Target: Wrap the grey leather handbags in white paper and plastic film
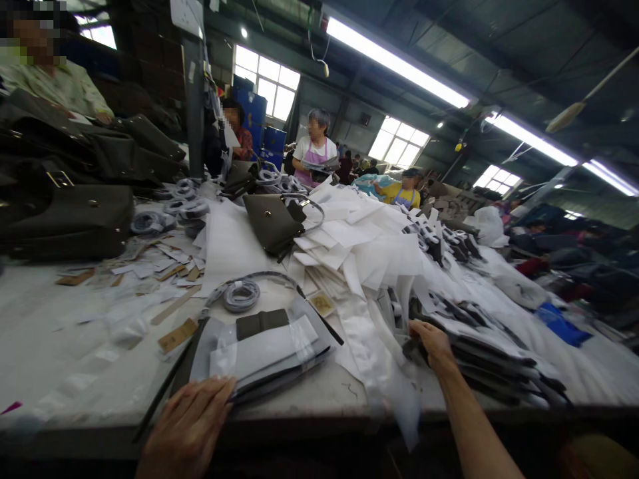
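My left hand (187, 426) rests at the near table edge, fingers curled against the front of a dark flat bag piece wrapped in clear plastic and white paper (264, 352). My right hand (432, 342) reaches forward to the right, fingers closed over the near end of a stack of dark flat wrapped pieces (494, 369). A coiled grey strap (241, 295) lies just beyond the wrapped piece. Sheets of white wrapping paper (364, 246) are heaped in the middle of the table.
Dark olive handbags (70, 219) stand at the left, another (272, 223) in the middle. Paper tags and scraps (150, 266) litter the white table (44, 332). People work at the far end and the upper left. A blue cloth (562, 326) lies at the right.
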`<state>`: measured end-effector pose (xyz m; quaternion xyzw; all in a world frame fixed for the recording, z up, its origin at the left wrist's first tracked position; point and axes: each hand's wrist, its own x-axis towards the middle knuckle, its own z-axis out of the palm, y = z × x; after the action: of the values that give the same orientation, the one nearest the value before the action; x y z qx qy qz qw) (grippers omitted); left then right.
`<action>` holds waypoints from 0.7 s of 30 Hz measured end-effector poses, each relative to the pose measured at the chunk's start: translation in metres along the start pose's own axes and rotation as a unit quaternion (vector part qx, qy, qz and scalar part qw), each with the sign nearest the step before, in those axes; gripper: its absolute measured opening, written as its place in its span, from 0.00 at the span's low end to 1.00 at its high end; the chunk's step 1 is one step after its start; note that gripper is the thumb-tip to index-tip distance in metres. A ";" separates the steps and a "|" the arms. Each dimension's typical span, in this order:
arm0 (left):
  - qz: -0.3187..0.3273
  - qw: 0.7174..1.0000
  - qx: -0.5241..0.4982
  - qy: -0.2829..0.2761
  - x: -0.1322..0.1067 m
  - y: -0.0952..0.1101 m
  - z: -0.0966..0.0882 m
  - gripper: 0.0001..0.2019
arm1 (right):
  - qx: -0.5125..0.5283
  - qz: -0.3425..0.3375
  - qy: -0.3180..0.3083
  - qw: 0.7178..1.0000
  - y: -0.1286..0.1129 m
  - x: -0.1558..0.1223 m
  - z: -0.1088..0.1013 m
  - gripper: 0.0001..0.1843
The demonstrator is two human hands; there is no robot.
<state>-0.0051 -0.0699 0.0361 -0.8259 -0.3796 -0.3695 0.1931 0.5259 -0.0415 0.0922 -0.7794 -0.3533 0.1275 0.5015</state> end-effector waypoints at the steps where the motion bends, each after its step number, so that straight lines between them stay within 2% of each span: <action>1: -0.002 1.000 -0.001 -0.001 -0.001 0.000 0.000 0.16 | 0.017 0.014 0.003 1.000 0.001 -0.002 -0.002 0.21; 7: 0.006 1.000 -0.008 -0.011 -0.001 -0.001 0.000 0.16 | 0.081 0.098 -0.037 0.991 0.011 -0.031 -0.015 0.29; 13: 0.004 1.000 -0.009 -0.005 0.003 -0.001 -0.001 0.17 | 0.104 0.124 -0.040 0.986 0.016 -0.039 -0.021 0.41; 21: -0.008 1.000 -0.025 -0.003 0.005 0.000 -0.003 0.15 | 0.168 0.186 -0.061 0.966 0.017 -0.044 -0.027 0.33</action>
<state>-0.0046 -0.0693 0.0420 -0.8286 -0.3771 -0.3778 0.1685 0.5164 -0.0944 0.0825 -0.7267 -0.2054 0.3239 0.5699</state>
